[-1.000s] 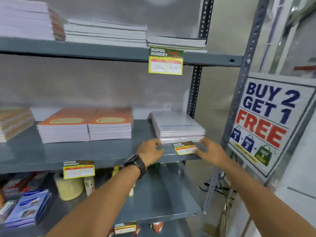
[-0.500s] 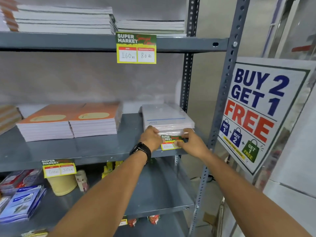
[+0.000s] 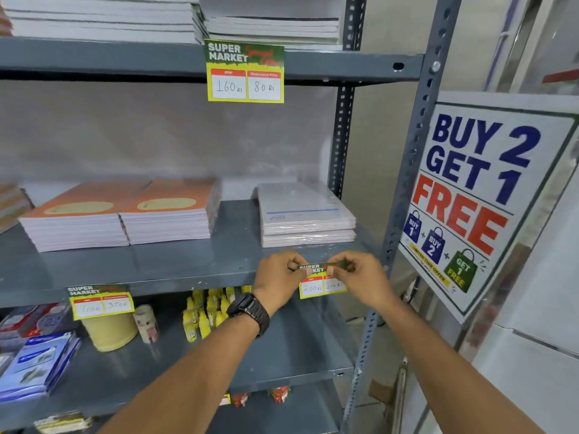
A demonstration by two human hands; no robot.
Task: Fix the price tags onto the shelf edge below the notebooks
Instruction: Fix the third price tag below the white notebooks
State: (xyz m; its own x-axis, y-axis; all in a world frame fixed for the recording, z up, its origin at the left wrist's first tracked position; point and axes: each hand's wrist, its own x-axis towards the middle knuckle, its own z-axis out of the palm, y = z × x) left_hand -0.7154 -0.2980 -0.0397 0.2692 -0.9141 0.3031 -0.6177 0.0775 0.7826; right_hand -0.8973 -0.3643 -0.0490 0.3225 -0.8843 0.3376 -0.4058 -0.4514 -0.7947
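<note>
A green and yellow price tag (image 3: 322,282) hangs on the front edge of the grey middle shelf (image 3: 175,277), just below a wrapped stack of white notebooks (image 3: 305,214). My left hand (image 3: 277,278) pinches the tag's top left corner and my right hand (image 3: 360,277) pinches its top right corner, both against the shelf edge. Two stacks of orange notebooks (image 3: 119,214) lie further left on the same shelf. A second price tag (image 3: 101,301) is stuck on the edge below them. A third price tag (image 3: 245,73) hangs from the top shelf.
A "Buy 2 Get 1 Free" sign (image 3: 470,198) leans at the right of the grey upright post (image 3: 407,189). Yellow glue bottles (image 3: 206,311), a tape roll (image 3: 109,332) and blue packets (image 3: 37,364) fill the lower shelf. White notebook stacks (image 3: 103,23) sit on the top shelf.
Both hands came together on the tag and drew it from the shelf top near the white stack down onto the front edge, where it now hangs. The view moved closer and leftward.
</note>
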